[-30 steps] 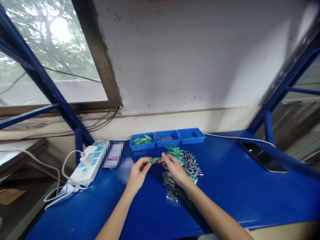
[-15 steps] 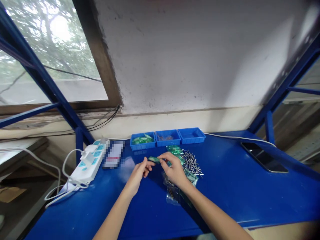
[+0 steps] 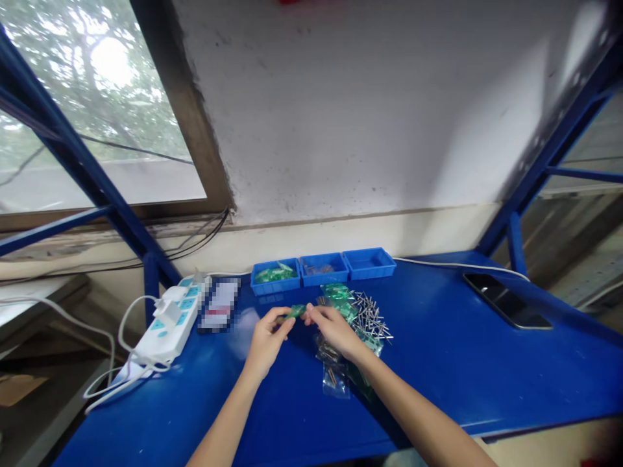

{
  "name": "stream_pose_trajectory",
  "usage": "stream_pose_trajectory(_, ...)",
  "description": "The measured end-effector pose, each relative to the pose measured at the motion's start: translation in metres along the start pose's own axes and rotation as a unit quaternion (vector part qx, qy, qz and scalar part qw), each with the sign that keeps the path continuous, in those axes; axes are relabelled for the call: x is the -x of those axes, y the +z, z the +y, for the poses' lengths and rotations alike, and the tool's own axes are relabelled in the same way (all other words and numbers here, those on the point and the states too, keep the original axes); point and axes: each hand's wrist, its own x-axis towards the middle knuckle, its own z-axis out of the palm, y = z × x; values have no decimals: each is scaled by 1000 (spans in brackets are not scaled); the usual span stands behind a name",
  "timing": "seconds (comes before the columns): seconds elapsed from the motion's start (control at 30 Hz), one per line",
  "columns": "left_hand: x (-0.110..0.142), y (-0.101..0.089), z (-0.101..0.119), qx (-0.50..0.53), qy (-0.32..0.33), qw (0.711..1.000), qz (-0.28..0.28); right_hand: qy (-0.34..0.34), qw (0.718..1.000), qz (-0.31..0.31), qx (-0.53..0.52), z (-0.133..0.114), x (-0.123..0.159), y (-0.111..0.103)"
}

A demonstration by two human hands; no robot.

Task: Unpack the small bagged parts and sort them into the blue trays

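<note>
A small green plastic packet [image 3: 297, 311] is held up over the blue table between both hands. My left hand [image 3: 265, 337] pinches its left end between thumb and fingers. Closed at its other end is my right hand [image 3: 335, 329], fingertips pressed together; its exact grip is blurred. Just beyond and right of that hand lie more green packets [image 3: 338, 294] and a loose pile of thin metal pins [image 3: 372, 316]. Below the right wrist sits a clear bag [image 3: 335, 381] with a few brownish metal pieces, partly beside other clear bags [image 3: 327, 350].
Three blue trays stand along the wall: a left tray [image 3: 276, 286] with green pieces, a middle tray [image 3: 325, 279] with small parts, a right tray [image 3: 370, 271]. A power strip [image 3: 168, 340] with cables and a blurred-screen phone [image 3: 219, 308] lie left; a dark phone [image 3: 506, 301] lies right.
My left fingers have closed over the packet's left end, where they were more loosely beneath it. The right hand has shifted slightly, and the whole view has moved a little.
</note>
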Motion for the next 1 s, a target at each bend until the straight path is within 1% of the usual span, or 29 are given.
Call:
stream_pose_trajectory(0.07,0,1,-2,-31,67,997,-17,40,997,-5,-61,0,-1,2)
stream_pose_trajectory(0.13,1,1,-4,-69,120,990,-27,52,994,3,-94,2,-2,3)
stream_pose_trajectory(0.2,1,1,-4,-100,141,984,-33,29,996,19,-85,4,-3,4)
stream_pose_trajectory(0.27,1,0,-2,-112,139,983,-33,5,997,40,-62,5,-3,2)
stream_pose_trajectory(0.37,1,-1,2,-100,93,990,-32,-31,997,74,-19,4,-2,-1)
stream_pose_trajectory(0.43,1,0,2,-82,25,996,-34,-68,994,81,19,3,1,-3)
stream_pose_trajectory(0.5,2,2,-1,-52,-58,996,-44,-134,986,63,75,2,3,-3)
stream_pose_trajectory(0.53,3,3,-3,-40,-86,994,-48,-173,978,50,106,2,4,-2)
stream_pose_trajectory(0.57,3,4,-5,-34,-96,994,-48,-213,967,38,136,2,5,-1)
stream_pose_trajectory(0.63,1,4,-7,-47,-71,996,-37,-267,948,26,171,3,6,1)
stream_pose_trajectory(0.7,-9,0,-4,-79,-24,997,-9,-283,940,42,184,2,7,2)
stream_pose_trajectory(0.77,-27,-9,4,-109,18,993,31,-270,941,82,186,1,6,-1)
stream_pose_trajectory(0.87,-59,-23,14,-156,89,978,104,-225,944,165,175,1,0,-13)
stream_pose_trajectory(0.93,-71,-27,8,-183,119,968,125,-195,943,214,164,5,-6,-24)
stream_pose_trajectory(0.97,-72,-27,1,-204,134,961,133,-181,942,234,159,8,-9,-31)
stream_pose_trajectory(1.0,-70,-26,-7,-250,157,945,140,-169,940,252,155,11,-12,-37)
